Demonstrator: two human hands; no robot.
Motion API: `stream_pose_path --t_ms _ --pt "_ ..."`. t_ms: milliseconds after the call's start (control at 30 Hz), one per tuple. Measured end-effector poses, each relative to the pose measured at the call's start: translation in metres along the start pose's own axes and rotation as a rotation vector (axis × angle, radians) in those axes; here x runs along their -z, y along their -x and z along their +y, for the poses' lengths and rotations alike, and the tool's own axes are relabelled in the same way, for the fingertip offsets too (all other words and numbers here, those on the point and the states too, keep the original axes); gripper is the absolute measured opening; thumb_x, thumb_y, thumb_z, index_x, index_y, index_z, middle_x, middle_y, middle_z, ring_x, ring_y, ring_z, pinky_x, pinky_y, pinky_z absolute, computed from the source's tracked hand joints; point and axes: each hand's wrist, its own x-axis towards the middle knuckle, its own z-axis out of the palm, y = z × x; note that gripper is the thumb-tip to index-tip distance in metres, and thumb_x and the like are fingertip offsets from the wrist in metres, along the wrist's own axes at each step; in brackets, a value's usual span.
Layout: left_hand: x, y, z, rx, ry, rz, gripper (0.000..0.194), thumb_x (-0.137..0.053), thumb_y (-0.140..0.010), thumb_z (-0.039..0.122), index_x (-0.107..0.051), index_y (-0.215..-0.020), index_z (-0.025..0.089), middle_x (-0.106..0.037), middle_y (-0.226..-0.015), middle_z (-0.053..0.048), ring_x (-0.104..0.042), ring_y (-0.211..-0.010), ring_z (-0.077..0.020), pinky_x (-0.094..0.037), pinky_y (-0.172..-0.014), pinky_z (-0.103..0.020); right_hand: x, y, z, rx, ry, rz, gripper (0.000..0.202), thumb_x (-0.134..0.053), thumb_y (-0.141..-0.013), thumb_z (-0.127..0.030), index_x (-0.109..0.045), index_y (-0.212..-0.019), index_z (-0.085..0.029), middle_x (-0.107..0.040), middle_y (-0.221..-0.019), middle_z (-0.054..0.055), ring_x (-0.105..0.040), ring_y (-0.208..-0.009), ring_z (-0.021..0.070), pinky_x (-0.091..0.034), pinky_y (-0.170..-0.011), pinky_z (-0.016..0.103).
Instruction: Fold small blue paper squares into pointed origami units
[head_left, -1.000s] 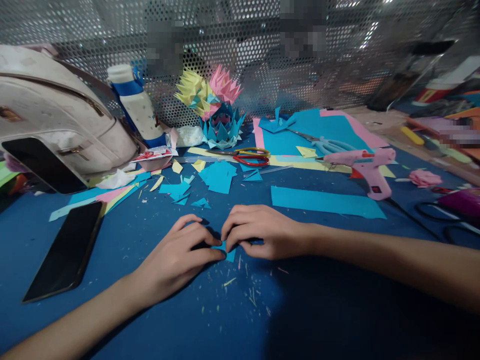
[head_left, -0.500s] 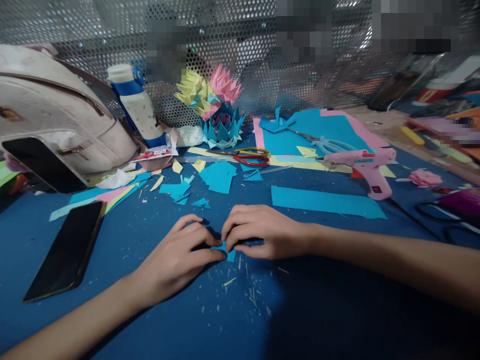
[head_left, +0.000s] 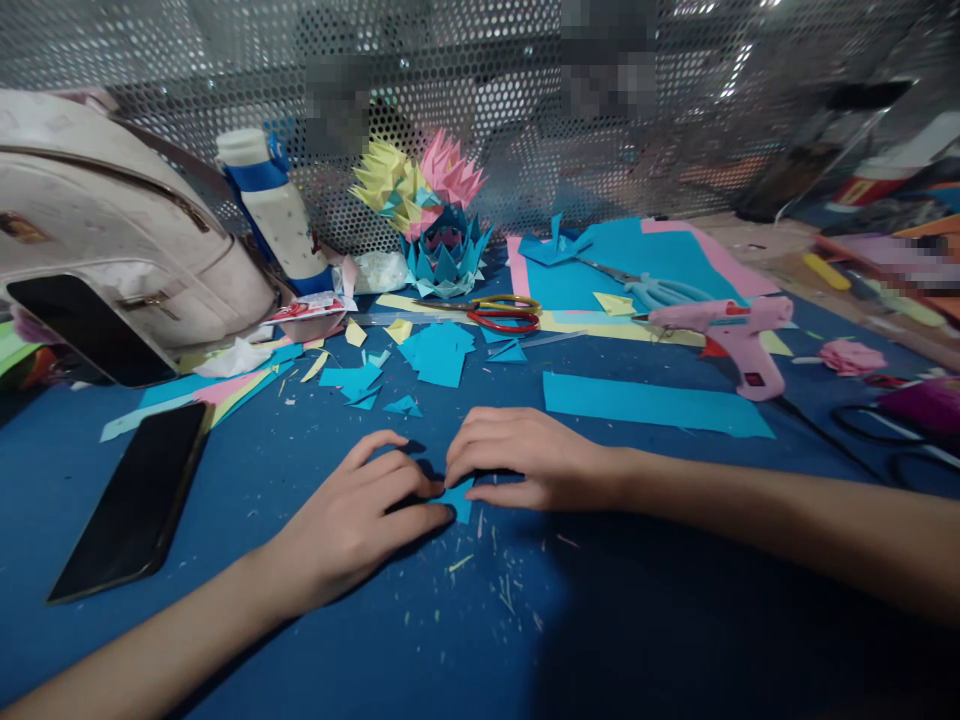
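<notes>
A small piece of blue paper (head_left: 460,500) lies on the blue tabletop between my hands, partly covered by fingers. My left hand (head_left: 367,515) grips its left side between thumb and forefinger, the other fingers bent over the table. From the right, my right hand (head_left: 529,462) has its curled fingers and thumb on the paper's upper right side. Just beyond are blue paper squares (head_left: 439,352) in a loose stack and small folded blue pieces (head_left: 405,405). A long blue paper strip (head_left: 652,405) lies past my right hand.
Two phones, one flat (head_left: 135,505) and one propped up (head_left: 90,330), are at left by a backpack (head_left: 135,220) and bottle (head_left: 277,215). Scissors (head_left: 502,312), folded paper flowers (head_left: 446,250), pliers (head_left: 664,290) and a pink glue gun (head_left: 750,325) stand or lie farther back.
My right hand's fingers have lifted and shifted slightly up, so more of the small blue paper shows. My left hand stays nearly still.
</notes>
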Motion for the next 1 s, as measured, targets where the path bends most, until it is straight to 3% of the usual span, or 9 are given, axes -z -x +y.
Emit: stream_pose_path --t_ms 533,800,1000 --pt "0.002 -0.007 0.010 -0.174 -0.253 0.040 0.029 -0.038 -0.105 0.012 -0.067 -0.109 0.014 -0.072 -0.104 -0.005 -0.061 -0.095 -0.0174 -0.036 -0.106 -0.042 -0.004 0.004 0.001 0.032 0.182 0.040 0.021 -0.054 -0.098 -0.027 -0.068 -0.111 -0.017 -0.067 -0.105 0.007 -0.057 -0.095 0.0167 -0.047 -0.080 0.029" --pt "-0.005 -0.015 0.010 0.034 -0.118 0.100 0.018 -0.050 -0.103 0.021 -0.067 -0.098 0.017 -0.068 -0.091 -0.004 -0.060 -0.083 -0.0166 -0.045 -0.076 -0.031 -0.004 0.002 0.003 0.045 0.191 0.025 0.018 -0.054 -0.098 -0.027 -0.068 -0.104 -0.017 -0.065 -0.098 0.005 -0.054 -0.089 0.0156 -0.045 -0.074 0.028" --pt "-0.007 -0.017 0.013 0.056 -0.090 0.144 0.016 -0.052 -0.102 0.021 -0.067 -0.098 0.018 -0.068 -0.089 -0.003 -0.059 -0.083 -0.0170 -0.042 -0.074 -0.031 -0.004 0.001 0.002 0.040 0.173 0.020 0.019 -0.054 -0.098 -0.027 -0.068 -0.104 -0.017 -0.065 -0.098 0.005 -0.055 -0.089 0.0155 -0.045 -0.075 0.028"
